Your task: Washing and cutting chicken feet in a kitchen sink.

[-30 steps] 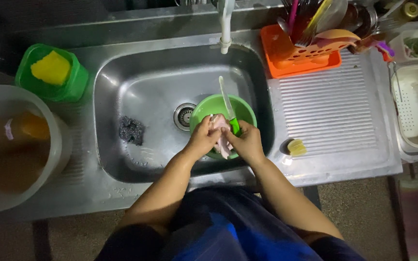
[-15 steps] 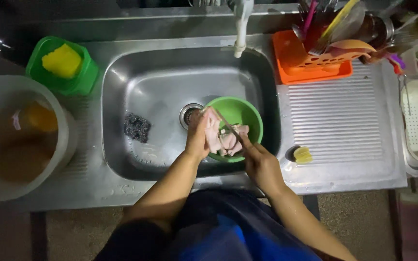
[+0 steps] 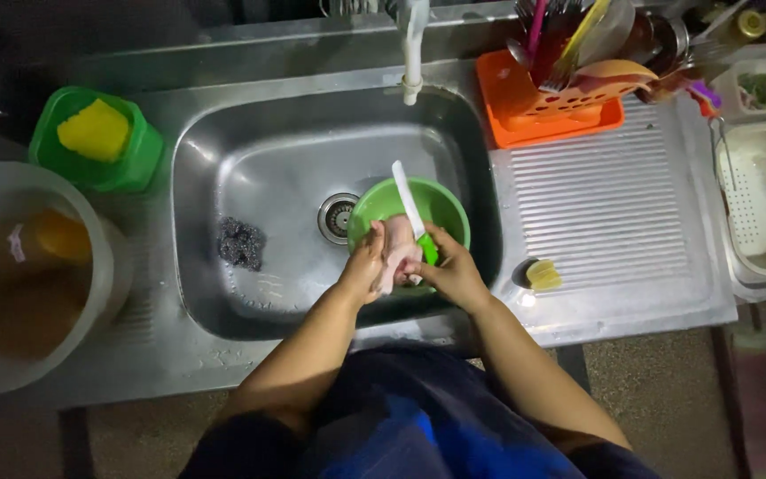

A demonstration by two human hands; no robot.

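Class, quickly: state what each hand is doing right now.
Left hand: closed on the pale piece of raw meat over the green bowl.
Right hand: closed on the green-handled knife.

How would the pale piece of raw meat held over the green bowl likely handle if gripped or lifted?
The raw meat looks wet, so probably slippery. It drapes in the left hand, so likely floppy. The knife in the right hand should meet little stiffness.
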